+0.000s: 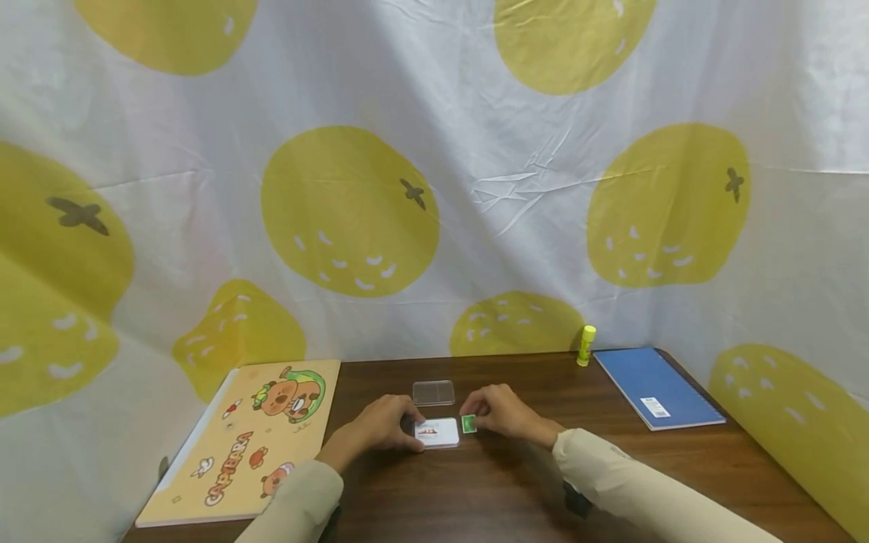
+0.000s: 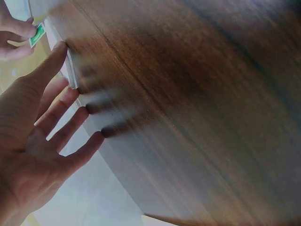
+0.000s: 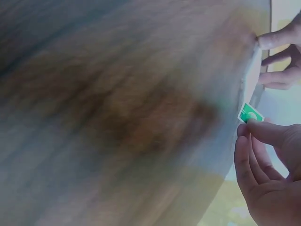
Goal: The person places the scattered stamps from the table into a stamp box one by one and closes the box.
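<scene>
As right hand [image 1: 505, 412] pinches green square [image 3: 249, 113], woodgrain table [image 1: 485, 507]

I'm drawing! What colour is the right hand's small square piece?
The piece is green with white edges; best: right wrist view.

so that's two hands [image 1: 505, 411], one each of green square [image 1: 468, 424], white box [image 1: 440, 432], clear rectangle [image 1: 433, 392], capybara board [image 1: 234, 434], blue notebook [image 1: 652, 381], yellow tube [image 1: 586, 346]
</scene>
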Motion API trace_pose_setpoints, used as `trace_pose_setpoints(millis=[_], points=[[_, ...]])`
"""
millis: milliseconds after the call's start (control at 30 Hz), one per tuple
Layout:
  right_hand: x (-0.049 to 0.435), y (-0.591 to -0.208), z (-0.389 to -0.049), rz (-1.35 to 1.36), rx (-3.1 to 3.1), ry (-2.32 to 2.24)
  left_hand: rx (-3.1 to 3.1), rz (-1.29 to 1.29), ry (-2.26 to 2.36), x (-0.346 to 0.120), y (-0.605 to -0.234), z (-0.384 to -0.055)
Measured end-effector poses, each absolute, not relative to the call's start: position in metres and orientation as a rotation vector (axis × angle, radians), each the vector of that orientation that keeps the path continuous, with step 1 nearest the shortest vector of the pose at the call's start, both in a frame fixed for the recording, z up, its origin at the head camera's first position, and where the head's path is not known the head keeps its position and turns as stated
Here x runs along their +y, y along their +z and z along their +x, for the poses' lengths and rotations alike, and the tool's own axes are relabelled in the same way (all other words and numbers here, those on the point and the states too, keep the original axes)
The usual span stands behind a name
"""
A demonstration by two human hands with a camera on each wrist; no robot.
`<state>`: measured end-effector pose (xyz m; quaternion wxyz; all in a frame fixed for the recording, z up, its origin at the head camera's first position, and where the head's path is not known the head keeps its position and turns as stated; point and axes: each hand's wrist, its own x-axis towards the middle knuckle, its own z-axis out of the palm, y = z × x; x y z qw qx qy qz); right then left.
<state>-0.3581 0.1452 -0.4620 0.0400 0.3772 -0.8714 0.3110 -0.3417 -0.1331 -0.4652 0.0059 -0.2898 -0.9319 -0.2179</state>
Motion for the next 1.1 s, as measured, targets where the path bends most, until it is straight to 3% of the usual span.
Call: trace_pose_setpoints(millis=[333, 1100], points=[[0.124, -0.453, -0.359, 1.2, -2.672, 1.112, -2.933, -0.906, -0.697, -0.135, -0.466, -0.343], [0.113, -0.463, -0.354, 1.155, -2.75, 0.926, -2.926, -0.92, -0.703, -0.134, -0.465, -0.34]])
